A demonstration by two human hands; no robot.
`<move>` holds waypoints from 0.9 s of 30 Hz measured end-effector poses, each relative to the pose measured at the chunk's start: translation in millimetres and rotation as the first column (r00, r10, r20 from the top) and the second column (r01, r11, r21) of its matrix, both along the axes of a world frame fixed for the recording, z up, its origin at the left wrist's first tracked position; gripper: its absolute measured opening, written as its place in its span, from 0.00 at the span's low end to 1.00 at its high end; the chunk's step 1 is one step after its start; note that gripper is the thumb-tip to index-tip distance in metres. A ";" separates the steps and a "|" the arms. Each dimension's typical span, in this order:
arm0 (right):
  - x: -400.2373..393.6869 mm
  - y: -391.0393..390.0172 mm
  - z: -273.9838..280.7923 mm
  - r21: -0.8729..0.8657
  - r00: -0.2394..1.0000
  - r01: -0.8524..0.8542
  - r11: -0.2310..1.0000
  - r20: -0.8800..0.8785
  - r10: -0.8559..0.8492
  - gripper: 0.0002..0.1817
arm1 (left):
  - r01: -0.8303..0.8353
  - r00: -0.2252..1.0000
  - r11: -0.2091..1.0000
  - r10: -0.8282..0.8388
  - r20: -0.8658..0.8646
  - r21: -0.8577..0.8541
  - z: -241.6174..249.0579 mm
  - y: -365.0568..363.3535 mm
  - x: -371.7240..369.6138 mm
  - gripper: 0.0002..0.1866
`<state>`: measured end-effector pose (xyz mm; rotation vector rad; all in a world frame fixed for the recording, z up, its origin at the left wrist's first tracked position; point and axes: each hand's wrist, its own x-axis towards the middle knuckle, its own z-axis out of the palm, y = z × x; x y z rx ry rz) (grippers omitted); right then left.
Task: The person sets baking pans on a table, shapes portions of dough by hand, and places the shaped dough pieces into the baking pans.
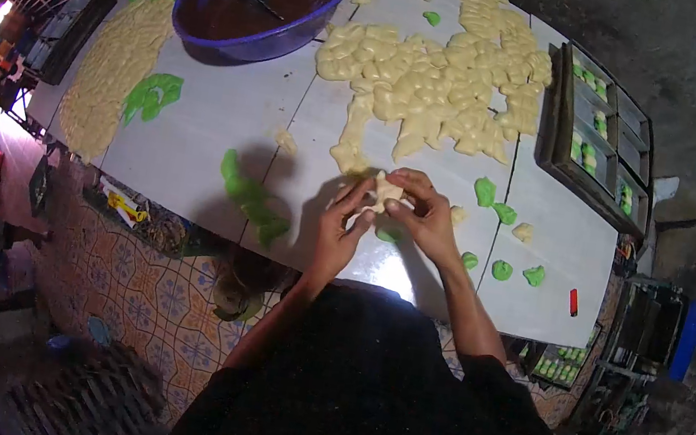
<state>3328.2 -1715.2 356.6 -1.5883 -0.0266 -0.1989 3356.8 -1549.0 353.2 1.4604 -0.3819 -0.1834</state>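
Between my two hands, above the front of the tiled table (306,135), is a small flattened piece of pale dough (386,191). My left hand (343,221) pinches its left edge, and my right hand (421,213) grips the right edge with fingers and thumb. Under my hands a bit of green dough (388,234) is partly hidden. Just beyond my fingertips spreads a large mass of pale dough pieces (426,85). Left of my left hand lies a long green dough strip (250,198); small green lumps (501,270) sit right of my right hand.
A purple basin (256,46) with brown filling and a dark utensil stands at the back left. At the right edge is a divided tray (603,139) with green-and-white pieces. A red lighter-like object (574,303) lies near the front right corner. More pale dough (119,66) covers the left side.
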 end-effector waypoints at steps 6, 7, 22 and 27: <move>16.3 44.6 8.7 -0.271 0.977 0.207 0.940 0.003 -0.214 0.14 | -0.171 0.981 0.963 0.146 -0.129 -0.208 -0.2 -0.8 10.9 0.13; 21.6 44.4 17.5 -0.251 0.968 0.252 0.935 0.047 -0.248 0.15 | -0.131 0.970 0.987 0.108 -0.217 -0.095 -4.5 2.3 12.7 0.12; 84.0 36.7 -5.2 0.297 0.993 0.057 0.953 -0.118 -0.023 0.69 | -0.121 0.990 0.989 0.114 0.089 0.084 41.2 9.9 396.1 0.36; 90.1 40.1 -19.7 0.348 0.982 0.145 0.926 -0.162 -0.093 0.61 | 0.070 0.955 0.651 -0.263 0.137 0.756 -29.0 4.3 490.7 0.52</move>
